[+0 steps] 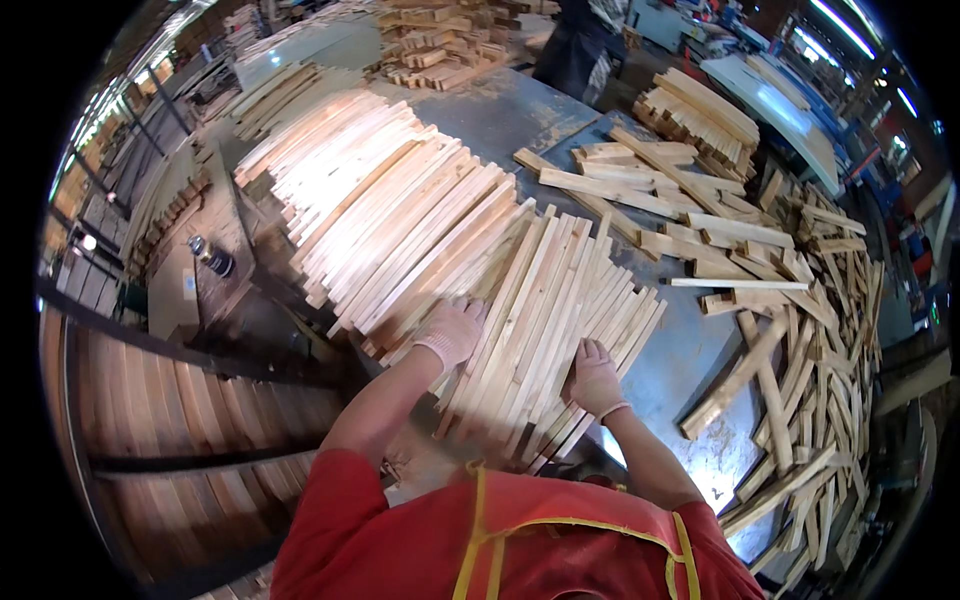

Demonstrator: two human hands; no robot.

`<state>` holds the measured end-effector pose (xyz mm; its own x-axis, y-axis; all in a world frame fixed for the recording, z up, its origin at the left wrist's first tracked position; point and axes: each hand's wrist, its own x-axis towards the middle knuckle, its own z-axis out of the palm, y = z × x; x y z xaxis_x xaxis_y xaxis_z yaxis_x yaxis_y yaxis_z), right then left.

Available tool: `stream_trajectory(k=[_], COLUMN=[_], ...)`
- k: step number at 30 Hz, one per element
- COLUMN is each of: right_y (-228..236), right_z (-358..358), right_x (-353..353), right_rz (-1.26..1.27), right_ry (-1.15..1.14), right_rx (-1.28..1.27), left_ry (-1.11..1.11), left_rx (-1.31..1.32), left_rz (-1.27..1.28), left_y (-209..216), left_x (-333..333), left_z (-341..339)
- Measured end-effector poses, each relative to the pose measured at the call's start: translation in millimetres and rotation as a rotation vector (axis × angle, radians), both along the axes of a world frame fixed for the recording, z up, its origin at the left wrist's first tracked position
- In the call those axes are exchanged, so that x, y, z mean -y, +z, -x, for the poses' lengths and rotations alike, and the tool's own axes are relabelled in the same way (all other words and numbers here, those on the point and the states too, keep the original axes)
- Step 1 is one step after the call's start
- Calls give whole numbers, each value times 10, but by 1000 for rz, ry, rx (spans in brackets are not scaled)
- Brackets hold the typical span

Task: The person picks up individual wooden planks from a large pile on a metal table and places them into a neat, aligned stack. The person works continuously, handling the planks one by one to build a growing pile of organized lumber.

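Between my two hands, in light knitted gloves, stands a tight row of long pale wooden strips (535,315). My left hand (455,330) presses against the row's left side, its fingertips partly hidden by the wood. On the right side my right hand (598,378) curls its fingers against the strips, with the thumb out of sight. More strips (625,305) lie just right of the clasped row, partly under my right hand. To the left, a broad layer of side-by-side wooden strips (390,205) stretches away across the table.
Loose wooden pieces (690,200) lie jumbled on the right of the metal table (660,370), heaped along its edge. Stacked wood (435,45) stands at the back, near a person in dark clothes (580,45). A dark can (212,257) and a rack of boards (190,410) are at left.
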<state>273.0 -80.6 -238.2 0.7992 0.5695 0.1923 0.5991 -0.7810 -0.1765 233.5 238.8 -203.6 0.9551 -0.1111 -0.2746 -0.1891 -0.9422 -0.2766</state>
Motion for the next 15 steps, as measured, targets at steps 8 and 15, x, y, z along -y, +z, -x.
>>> stream_trajectory(k=[8, 15], right_y=[433, 324], right_z=[-335, -285], right_x=[-303, -1371], right_rz=[-712, -603], right_ry=[-363, -120], right_rx=[-1215, -1150], left_ry=[469, 426], left_rx=[47, 301], left_rz=[876, 308], left_y=[-24, 222], left_x=[27, -134], left_z=[-60, 68])
